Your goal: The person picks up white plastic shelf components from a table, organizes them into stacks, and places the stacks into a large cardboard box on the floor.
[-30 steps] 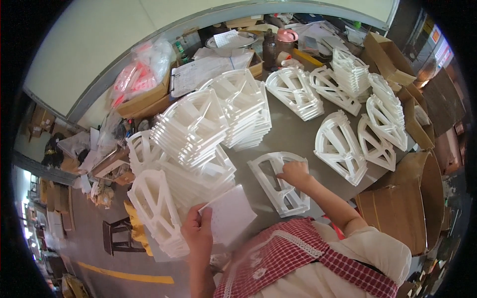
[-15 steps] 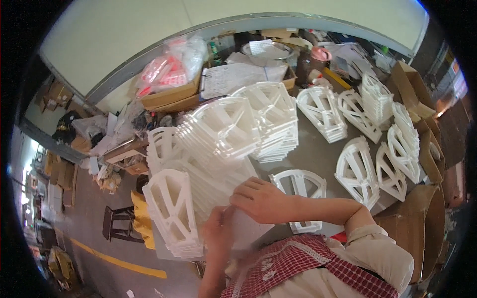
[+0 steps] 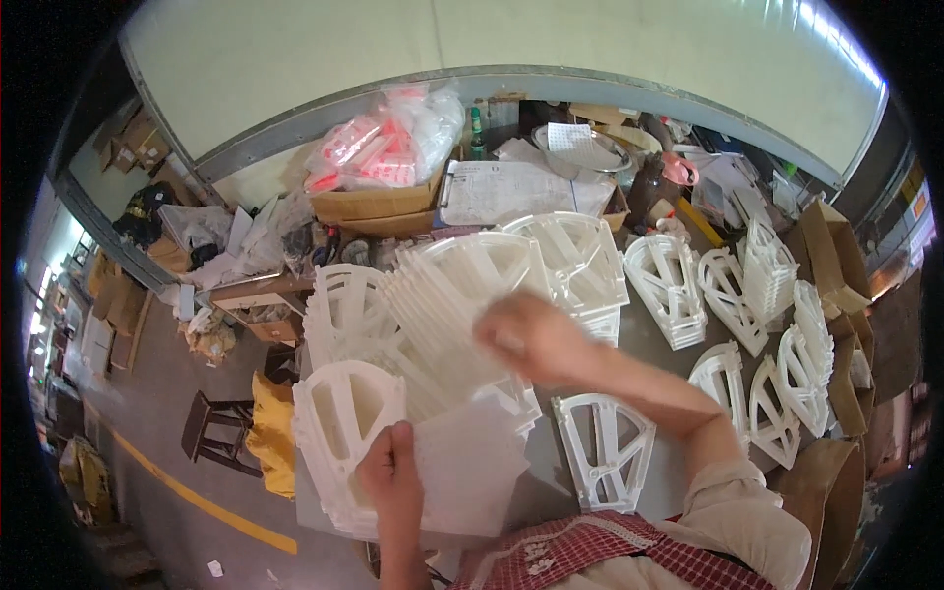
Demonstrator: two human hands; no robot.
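Head view: paper (image 3: 470,464), six o'clock, pinched in left hand (image 3: 391,474), seven o'clock; right hand (image 3: 536,339), blurred, off-centre toward four, across stacked frames (image 3: 433,315), grip untellable; step seemingly paper-handling, next move calling for steady left hold.

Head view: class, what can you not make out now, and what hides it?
All in the head view:
Right hand: blurred, so whether its fingers hold anything is unclear.
Left hand: fingers mostly hidden beneath the paper sheets.
White frame beyond the right forearm: partly covered by that arm.
Cardboard box, lower right: cut off by the picture's lower edge.
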